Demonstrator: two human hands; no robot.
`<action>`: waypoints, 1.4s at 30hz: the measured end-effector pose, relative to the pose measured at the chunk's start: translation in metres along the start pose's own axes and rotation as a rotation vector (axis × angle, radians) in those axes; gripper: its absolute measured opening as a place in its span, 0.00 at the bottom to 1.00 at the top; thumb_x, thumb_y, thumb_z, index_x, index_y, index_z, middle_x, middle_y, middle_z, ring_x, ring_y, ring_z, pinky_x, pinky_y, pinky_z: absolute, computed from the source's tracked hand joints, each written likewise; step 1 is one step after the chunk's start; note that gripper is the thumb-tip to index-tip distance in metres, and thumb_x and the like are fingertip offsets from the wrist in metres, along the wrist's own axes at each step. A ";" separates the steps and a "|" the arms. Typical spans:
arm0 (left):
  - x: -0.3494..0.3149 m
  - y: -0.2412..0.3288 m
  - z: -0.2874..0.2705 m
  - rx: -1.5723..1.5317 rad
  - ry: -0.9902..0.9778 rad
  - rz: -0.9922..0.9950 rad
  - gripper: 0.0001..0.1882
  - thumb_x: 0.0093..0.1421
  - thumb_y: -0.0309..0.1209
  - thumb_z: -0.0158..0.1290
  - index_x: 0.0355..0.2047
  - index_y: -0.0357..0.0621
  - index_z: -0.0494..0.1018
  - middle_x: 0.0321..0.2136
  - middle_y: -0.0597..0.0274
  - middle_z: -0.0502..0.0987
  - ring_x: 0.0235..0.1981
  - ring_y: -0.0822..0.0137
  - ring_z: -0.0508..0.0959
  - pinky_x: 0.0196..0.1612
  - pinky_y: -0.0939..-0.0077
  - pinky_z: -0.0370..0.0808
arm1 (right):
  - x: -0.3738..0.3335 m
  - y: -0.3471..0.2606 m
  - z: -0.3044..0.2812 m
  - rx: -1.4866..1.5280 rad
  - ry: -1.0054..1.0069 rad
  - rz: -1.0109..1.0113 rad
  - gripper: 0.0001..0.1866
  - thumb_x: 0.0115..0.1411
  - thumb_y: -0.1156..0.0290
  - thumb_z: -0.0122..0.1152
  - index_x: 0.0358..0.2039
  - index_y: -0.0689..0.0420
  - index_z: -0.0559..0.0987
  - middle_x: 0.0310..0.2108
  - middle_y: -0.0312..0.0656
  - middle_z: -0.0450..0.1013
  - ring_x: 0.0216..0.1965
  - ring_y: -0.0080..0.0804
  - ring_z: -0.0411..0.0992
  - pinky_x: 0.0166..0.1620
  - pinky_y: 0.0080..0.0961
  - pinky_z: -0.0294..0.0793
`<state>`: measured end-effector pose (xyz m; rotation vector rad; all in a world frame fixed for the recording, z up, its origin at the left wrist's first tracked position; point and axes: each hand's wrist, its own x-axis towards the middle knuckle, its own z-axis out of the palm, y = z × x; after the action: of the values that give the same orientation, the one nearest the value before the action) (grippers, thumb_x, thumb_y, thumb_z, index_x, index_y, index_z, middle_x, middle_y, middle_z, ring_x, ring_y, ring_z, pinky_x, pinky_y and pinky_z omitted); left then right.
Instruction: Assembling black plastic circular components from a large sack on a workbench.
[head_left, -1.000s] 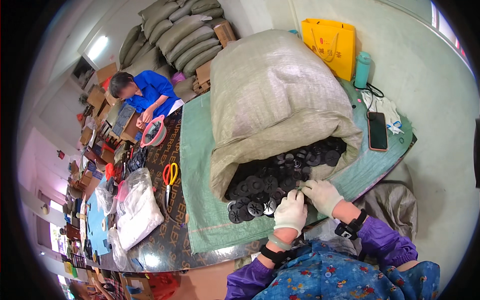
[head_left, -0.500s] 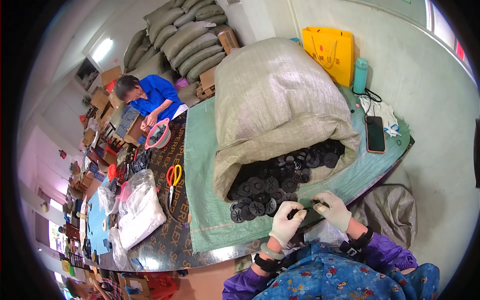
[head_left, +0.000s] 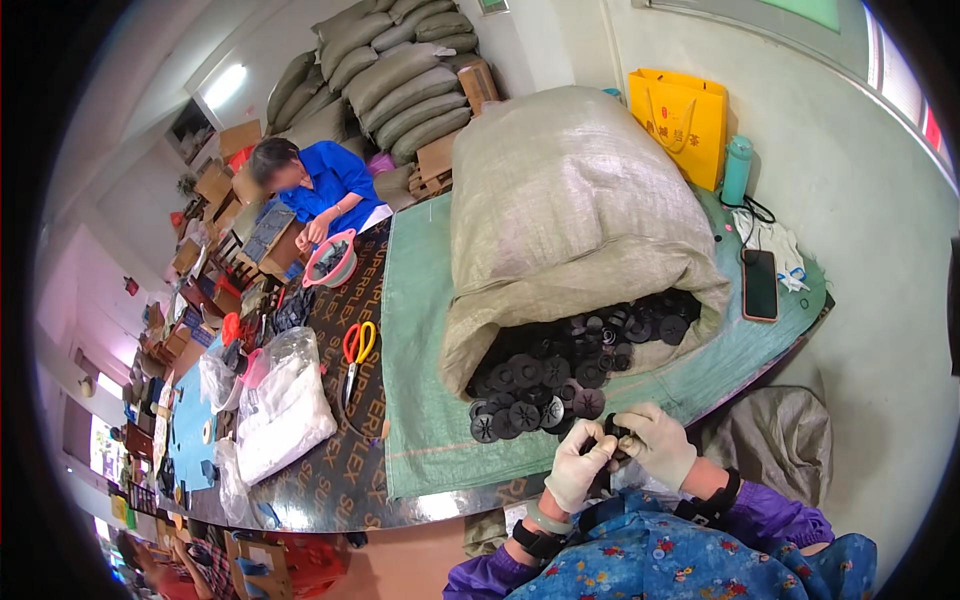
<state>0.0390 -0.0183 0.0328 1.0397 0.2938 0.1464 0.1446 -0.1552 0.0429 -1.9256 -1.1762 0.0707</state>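
Hands: left hand [head_left: 582, 466] and right hand [head_left: 655, 443], both in pale gloves, now pinch one small black part [head_left: 612, 440] between them, pulled back off the pile since a second ago
Pile: ribbed round black discs [head_left: 560, 375], hard plastic by the look, spilling from the coarse woven sack [head_left: 575, 220]
Bench: green woven mat [head_left: 420, 330], phone [head_left: 759, 285] well apart

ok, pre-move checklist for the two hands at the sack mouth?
1. Both hands on one part: left hand and right hand meet on a small black part: ok.
2. Gloves on both hands: ok.
3. Grip detail under the fingers: cannot tell.
4. Supply: black discs spill from the open woven sack: ok.
5. Loose discs near the green mat front edge: not ok.
6. Phone apart from the pile: ok.
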 end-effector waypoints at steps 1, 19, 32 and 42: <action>-0.001 0.005 0.004 -0.049 -0.002 -0.011 0.07 0.60 0.26 0.52 0.38 0.41 0.67 0.31 0.63 0.72 0.28 0.75 0.72 0.32 0.80 0.70 | 0.000 0.000 0.001 -0.004 -0.009 -0.025 0.16 0.58 0.60 0.57 0.44 0.53 0.75 0.40 0.45 0.71 0.38 0.47 0.72 0.39 0.35 0.74; -0.002 -0.002 -0.014 1.022 0.156 0.663 0.28 0.58 0.43 0.58 0.51 0.38 0.65 0.41 0.62 0.71 0.40 0.67 0.73 0.45 0.73 0.72 | 0.007 -0.008 0.013 0.545 -0.293 0.604 0.13 0.61 0.63 0.54 0.41 0.56 0.74 0.38 0.50 0.72 0.41 0.49 0.71 0.41 0.36 0.72; -0.008 -0.015 -0.029 0.512 0.094 0.396 0.26 0.61 0.41 0.55 0.53 0.40 0.62 0.38 0.62 0.71 0.34 0.72 0.72 0.37 0.78 0.71 | 0.004 -0.014 0.026 0.356 -0.262 0.392 0.23 0.64 0.50 0.46 0.47 0.56 0.70 0.36 0.49 0.73 0.38 0.51 0.73 0.39 0.38 0.73; -0.013 -0.010 -0.027 0.436 0.122 0.383 0.28 0.59 0.43 0.57 0.53 0.39 0.62 0.39 0.61 0.72 0.35 0.74 0.72 0.36 0.79 0.72 | 0.002 -0.012 0.038 0.349 -0.219 0.337 0.20 0.62 0.53 0.51 0.45 0.56 0.71 0.36 0.48 0.72 0.37 0.41 0.74 0.38 0.34 0.73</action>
<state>0.0181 -0.0045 0.0143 1.5182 0.2392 0.5091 0.1205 -0.1277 0.0278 -1.8109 -0.8919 0.6390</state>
